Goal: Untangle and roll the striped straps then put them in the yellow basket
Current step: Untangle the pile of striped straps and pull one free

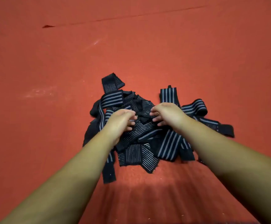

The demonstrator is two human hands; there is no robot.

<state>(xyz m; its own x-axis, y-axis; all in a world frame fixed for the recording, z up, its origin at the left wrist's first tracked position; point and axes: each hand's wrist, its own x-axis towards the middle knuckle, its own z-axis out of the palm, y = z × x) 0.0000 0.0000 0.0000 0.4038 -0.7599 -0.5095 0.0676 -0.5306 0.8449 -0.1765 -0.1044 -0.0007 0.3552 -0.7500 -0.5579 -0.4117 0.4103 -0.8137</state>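
Observation:
A tangled heap of dark navy straps with pale grey stripes (147,139) lies on the red floor in the middle of the view. Loose ends stick out to the back left (112,84), the right (194,105) and the front (109,173). My left hand (120,122) and my right hand (168,114) are both over the top of the heap, fingers curled down into the straps and facing each other. Their fingertips touch the fabric; whether they pinch it is unclear. No yellow basket is in view.
The red carpeted floor (50,70) stretches all around the heap. A seam line and a small dark mark (48,26) run across the far part.

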